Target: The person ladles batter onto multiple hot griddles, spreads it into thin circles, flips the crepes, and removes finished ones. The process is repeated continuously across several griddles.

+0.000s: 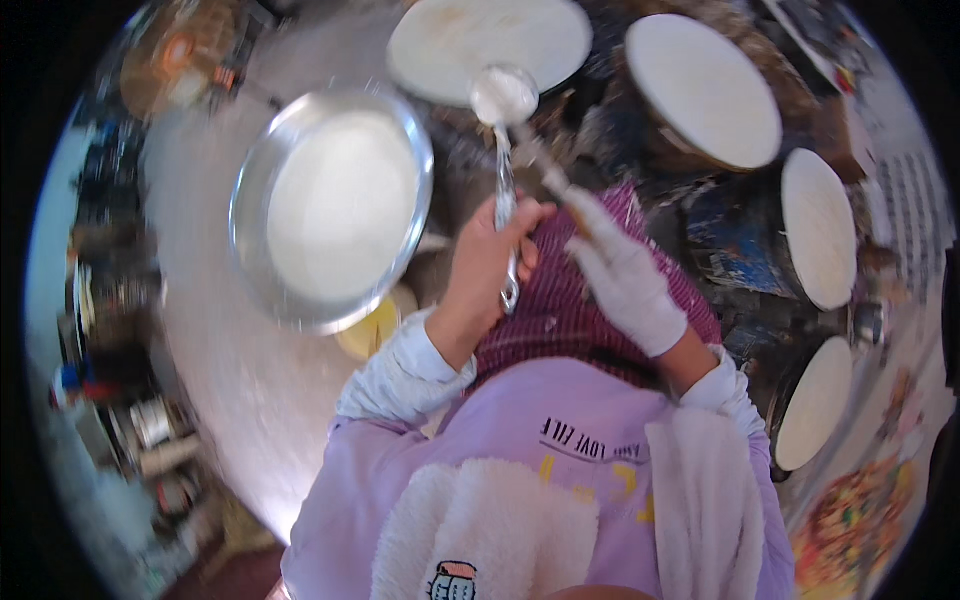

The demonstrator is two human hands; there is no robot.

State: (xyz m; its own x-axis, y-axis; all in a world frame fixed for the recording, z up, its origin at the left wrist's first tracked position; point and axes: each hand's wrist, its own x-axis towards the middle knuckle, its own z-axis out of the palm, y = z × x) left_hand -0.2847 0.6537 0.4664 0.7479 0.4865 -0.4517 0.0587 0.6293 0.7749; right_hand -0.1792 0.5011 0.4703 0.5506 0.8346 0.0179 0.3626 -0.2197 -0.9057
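My bare left hand (484, 259) grips the handle of a metal ladle (504, 96), its bowl coated with white batter. On my right hand (626, 281) is a white glove; it is closed around the brownish handle of a slim tool (553, 174), whose far end is blurred near the ladle. To the left stands a wide metal basin (251, 199) holding smooth white batter (341, 214). Beyond the ladle lies a round griddle covered by a white layer (487, 41). A similar white round (705, 90) sits on another griddle at the upper right.
Further white rounds on griddles (817, 229) (814, 405) line the right side. A yellow container (371, 330) stands partly under the basin's edge. Dark, worn stove surfaces (739, 232) lie between the griddles. Several blurred items line the far left, and a fan-like object (178, 56) stands upper left.
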